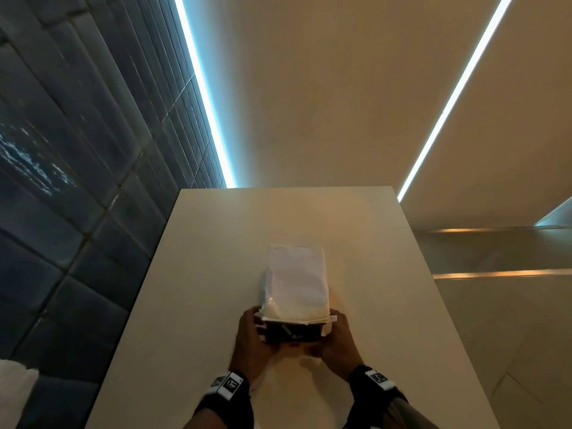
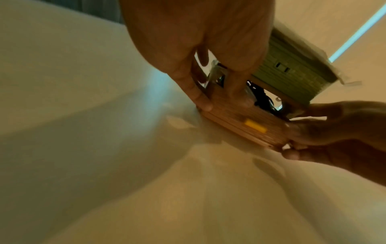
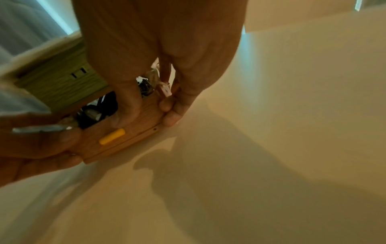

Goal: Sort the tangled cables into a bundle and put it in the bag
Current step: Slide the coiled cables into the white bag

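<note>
I see a pale, smooth table (image 1: 387, 274) running from six o'clock toward twelve. At nine o'clock stands a dark blue-grey tiled wall (image 1: 77, 150), its joints visible. A beige surface (image 1: 309, 88) fills twelve o'clock, crossed by two bright light strips (image 1: 202, 91), one at eleven, one at one. Warm reflections streak a glossy ledge (image 1: 495, 252) at three o'clock.

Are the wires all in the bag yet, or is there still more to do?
Mostly done: dark cables already sit inside the bag, seen through its open mouth. In hand: the left hand and right hand each grip one side of that mouth. Left: closing it, perhaps. No loose cables show on the table.
</note>
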